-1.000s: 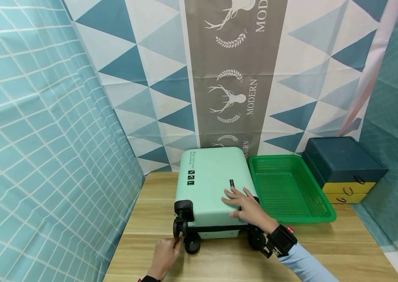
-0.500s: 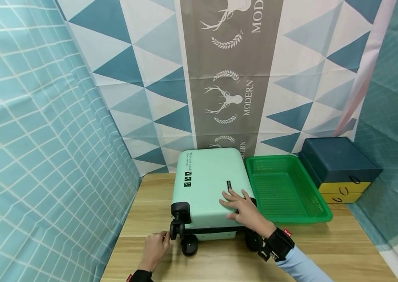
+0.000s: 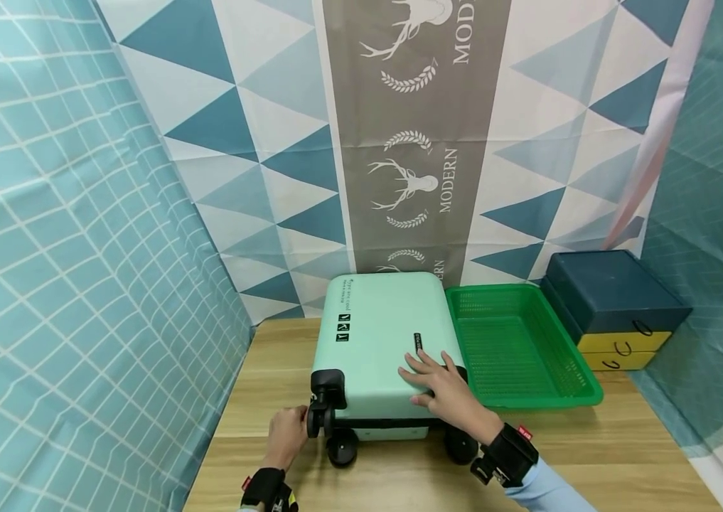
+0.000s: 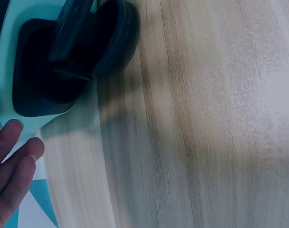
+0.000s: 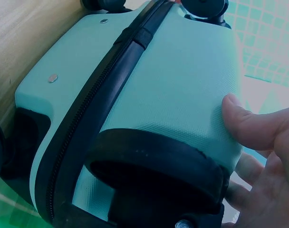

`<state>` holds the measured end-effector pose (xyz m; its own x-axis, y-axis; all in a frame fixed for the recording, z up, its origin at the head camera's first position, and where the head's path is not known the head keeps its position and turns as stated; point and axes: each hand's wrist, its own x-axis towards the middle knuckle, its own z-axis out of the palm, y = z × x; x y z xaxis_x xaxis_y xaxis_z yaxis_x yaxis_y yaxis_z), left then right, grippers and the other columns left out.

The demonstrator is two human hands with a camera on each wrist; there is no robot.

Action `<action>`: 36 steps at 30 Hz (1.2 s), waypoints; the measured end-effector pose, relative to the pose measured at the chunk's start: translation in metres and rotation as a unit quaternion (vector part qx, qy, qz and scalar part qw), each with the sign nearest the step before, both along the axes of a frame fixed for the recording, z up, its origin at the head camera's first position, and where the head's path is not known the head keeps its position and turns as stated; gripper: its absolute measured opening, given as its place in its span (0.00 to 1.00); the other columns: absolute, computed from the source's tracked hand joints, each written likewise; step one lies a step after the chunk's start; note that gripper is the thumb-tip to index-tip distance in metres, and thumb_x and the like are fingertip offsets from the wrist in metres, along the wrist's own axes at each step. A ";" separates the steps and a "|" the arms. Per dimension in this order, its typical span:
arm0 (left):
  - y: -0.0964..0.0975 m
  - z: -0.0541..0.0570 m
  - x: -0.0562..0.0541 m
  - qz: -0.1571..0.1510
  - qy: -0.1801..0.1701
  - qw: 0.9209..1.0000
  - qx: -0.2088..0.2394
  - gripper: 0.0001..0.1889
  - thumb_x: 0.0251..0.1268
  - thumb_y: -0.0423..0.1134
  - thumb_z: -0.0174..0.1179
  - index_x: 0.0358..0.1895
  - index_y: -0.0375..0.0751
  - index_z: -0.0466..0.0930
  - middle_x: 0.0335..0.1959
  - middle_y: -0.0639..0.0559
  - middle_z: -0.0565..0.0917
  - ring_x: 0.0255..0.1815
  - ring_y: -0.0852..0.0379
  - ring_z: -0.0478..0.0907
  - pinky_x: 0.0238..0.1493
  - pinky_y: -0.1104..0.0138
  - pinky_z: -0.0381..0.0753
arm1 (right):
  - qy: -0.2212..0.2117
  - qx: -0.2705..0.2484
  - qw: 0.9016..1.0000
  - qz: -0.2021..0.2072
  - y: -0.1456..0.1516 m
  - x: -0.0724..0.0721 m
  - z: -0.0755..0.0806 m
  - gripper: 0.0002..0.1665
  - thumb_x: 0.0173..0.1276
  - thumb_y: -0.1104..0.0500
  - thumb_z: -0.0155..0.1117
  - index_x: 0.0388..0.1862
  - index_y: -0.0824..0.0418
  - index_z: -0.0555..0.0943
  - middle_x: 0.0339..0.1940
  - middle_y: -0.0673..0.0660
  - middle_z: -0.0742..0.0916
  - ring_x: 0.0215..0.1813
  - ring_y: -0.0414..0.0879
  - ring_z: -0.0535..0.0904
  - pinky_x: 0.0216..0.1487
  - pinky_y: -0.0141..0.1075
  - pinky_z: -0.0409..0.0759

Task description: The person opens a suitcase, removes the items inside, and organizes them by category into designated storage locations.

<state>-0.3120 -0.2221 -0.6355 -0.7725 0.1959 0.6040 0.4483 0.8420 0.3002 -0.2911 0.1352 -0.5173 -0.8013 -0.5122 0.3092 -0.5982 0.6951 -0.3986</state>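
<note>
A mint-green hard-shell suitcase (image 3: pixel 382 313) lies flat on the wooden table, its black wheels (image 3: pixel 342 448) facing me. Spread fingers of my right hand (image 3: pixel 449 395) rest on its upper face near the front right corner. In the right wrist view the thumb (image 5: pixel 244 124) touches the shell's edge, above a black zipper (image 5: pixel 78 118) that runs along the end. My left hand (image 3: pixel 287 432) is at the front left corner, beside a wheel. Its fingers (image 4: pixel 16 166) look loosely extended in the left wrist view, close to the green shell; the rest of that hand is hidden.
A green plastic basket (image 3: pixel 581 366) stands right of the suitcase. Behind it to the right is a dark blue box with yellow drawers (image 3: pixel 623 352). Patterned cloth walls (image 3: pixel 143 213) border the wooden table (image 3: pixel 259 384) at the back and sides.
My left hand has gone from below the front left wheel to the suitcase's left side, then slightly farther forward. The right hand stays on the shell. The head view has shifted a little.
</note>
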 end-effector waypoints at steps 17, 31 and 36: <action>0.000 -0.004 0.009 0.024 -0.030 0.999 -0.015 0.04 0.61 0.29 0.65 0.29 0.39 0.86 0.12 0.58 0.73 0.12 0.64 0.66 0.15 0.69 0.63 | 0.029 0.005 0.999 -0.039 -0.003 0.006 -0.006 0.37 0.60 0.56 0.73 0.70 0.54 0.75 0.74 0.58 0.70 0.76 0.60 0.59 0.71 0.65 0.42; 0.005 0.046 0.015 -0.004 0.141 0.990 0.019 0.06 0.59 0.27 0.67 0.40 0.31 0.86 0.24 0.45 0.85 0.18 0.54 0.81 0.16 0.63 0.76 | 0.047 -0.001 0.997 -0.058 -0.005 0.011 -0.011 0.37 0.59 0.56 0.74 0.69 0.54 0.76 0.73 0.59 0.71 0.76 0.60 0.60 0.71 0.66 0.41; 0.032 0.078 0.016 -0.023 0.200 0.979 0.039 0.13 0.68 0.30 0.60 0.51 0.27 0.82 0.40 0.38 0.86 0.36 0.44 0.85 0.32 0.54 0.83 | 0.052 0.005 0.997 -0.058 -0.007 0.011 -0.010 0.37 0.60 0.56 0.73 0.70 0.53 0.75 0.74 0.58 0.71 0.76 0.60 0.60 0.71 0.66 0.41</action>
<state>-0.2959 -0.1899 -0.5576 -0.4620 0.1656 0.8713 0.5797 0.7999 0.1554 -0.2798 0.1285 -0.5270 -0.8194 -0.4217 0.3884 -0.5512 0.7657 -0.3316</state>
